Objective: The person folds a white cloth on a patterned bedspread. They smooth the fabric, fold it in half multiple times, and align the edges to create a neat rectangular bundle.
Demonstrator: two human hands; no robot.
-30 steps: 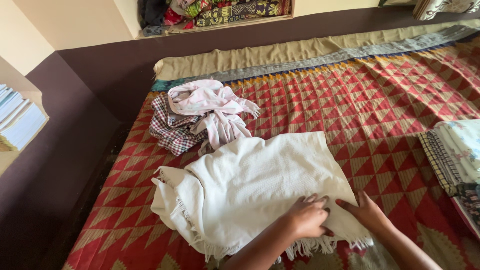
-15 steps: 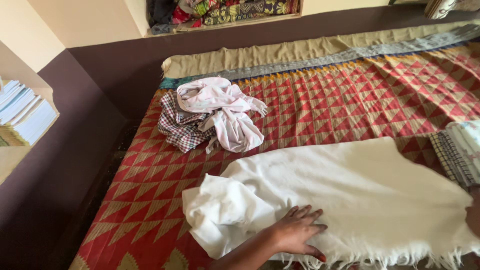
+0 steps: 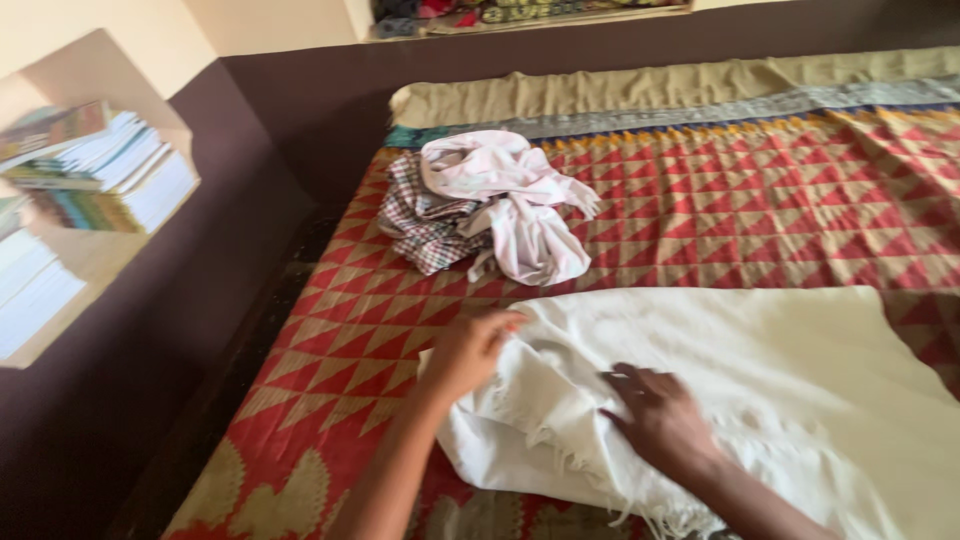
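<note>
A white fringed cloth (image 3: 760,370) lies spread over the red patterned bedspread (image 3: 720,220). My left hand (image 3: 470,350) grips the bunched left end of the cloth, fingers curled into the folds. My right hand (image 3: 660,415) lies on the cloth near its fringed front edge, fingers pressing down into the fabric. Both forearms come in from the bottom of the view.
A heap of pink cloth (image 3: 515,195) on a checked cloth (image 3: 425,220) sits at the far left of the bed. Stacked books (image 3: 110,170) fill a wall niche on the left. A khaki and grey bolster edge (image 3: 640,90) runs along the dark back wall.
The cloth was pulled out flat to the right. My left hand has moved to its crumpled left end, and my right hand has come back onto the cloth. The view swung left.
</note>
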